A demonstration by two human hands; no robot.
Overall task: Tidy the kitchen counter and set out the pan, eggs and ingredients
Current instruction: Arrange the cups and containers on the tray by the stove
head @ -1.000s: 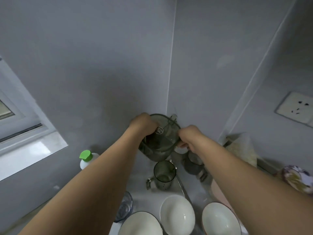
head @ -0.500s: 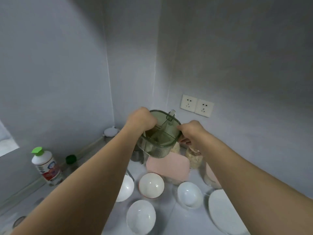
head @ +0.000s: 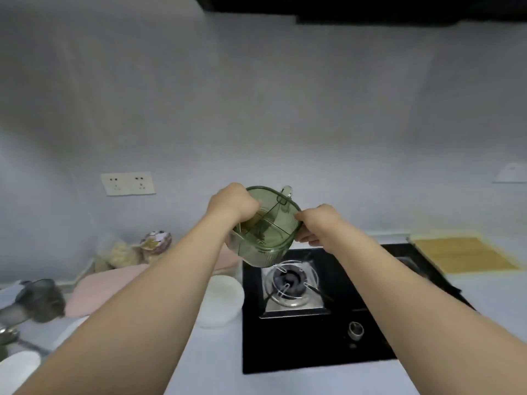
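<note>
Both the left hand [head: 232, 202] and right hand [head: 316, 223] grip the green divided container [head: 263, 238] by opposite rims, apparently steadying it level above the stove [head: 313, 337].

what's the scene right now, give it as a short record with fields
held item: green container, divided inside, tilted
left hand: grips its left rim
right hand: grips its right side
position: in the air above the stove's back left corner
burner: bare, no pan
left of stove: white bowl, pink cloth
wall: double socket
</note>
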